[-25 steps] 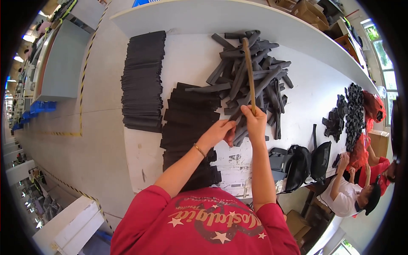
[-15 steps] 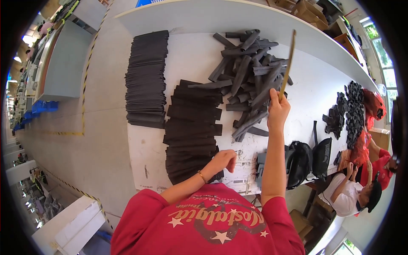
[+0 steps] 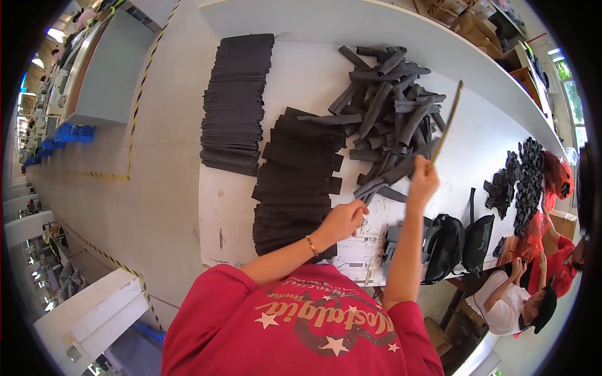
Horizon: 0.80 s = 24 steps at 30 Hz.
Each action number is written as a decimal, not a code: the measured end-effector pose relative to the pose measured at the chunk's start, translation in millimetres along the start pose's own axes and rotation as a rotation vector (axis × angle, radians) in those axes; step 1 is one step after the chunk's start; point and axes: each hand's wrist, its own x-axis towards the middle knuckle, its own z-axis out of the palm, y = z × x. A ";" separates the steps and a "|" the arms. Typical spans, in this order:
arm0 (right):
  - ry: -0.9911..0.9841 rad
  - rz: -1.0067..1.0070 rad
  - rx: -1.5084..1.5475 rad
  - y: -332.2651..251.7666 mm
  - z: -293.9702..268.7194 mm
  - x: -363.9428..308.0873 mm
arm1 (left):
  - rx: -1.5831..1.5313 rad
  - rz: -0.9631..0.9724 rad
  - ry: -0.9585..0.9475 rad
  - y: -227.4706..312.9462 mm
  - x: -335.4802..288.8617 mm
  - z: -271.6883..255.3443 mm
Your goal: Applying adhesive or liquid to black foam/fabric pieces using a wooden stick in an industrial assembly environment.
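My right hand [image 3: 424,182] is closed round the lower end of a thin yellow-brown stick [image 3: 449,122], which tilts up and away over the right side of a loose pile of dark grey rolled fabric tubes [image 3: 376,106]. My left hand [image 3: 342,222], lower and further left, has its fingers curled in; whatever may be between them is hidden. It is beside the near right edge of a row of overlapping flat black fabric pieces [image 3: 295,182]. One tube [image 3: 329,119] from the pile lies across that row's far end.
A tall neat stack of black strips [image 3: 235,100] lies at the white table's [image 3: 216,213] far left. Black bags [image 3: 445,247] sit at the near right, with small black pieces [image 3: 527,182] beyond. Two people [image 3: 511,301] work at the right. A raised board [image 3: 351,22] borders the far edge.
My right hand has come down and nearer with the stick. My left hand has moved slightly away from me and right. The whole view has shifted a little.
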 end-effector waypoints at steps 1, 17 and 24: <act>0.085 -0.025 -0.178 3.4 -12.9 13.8 | 0.081 0.087 0.023 -9.1 -0.2 -7.8; -0.427 0.111 -0.097 41.2 13.6 -75.7 | 1.030 0.235 0.071 -33.5 123.3 -196.8; -0.548 0.145 -0.035 15.6 33.3 -97.2 | 0.867 0.014 0.229 -51.9 44.0 -177.9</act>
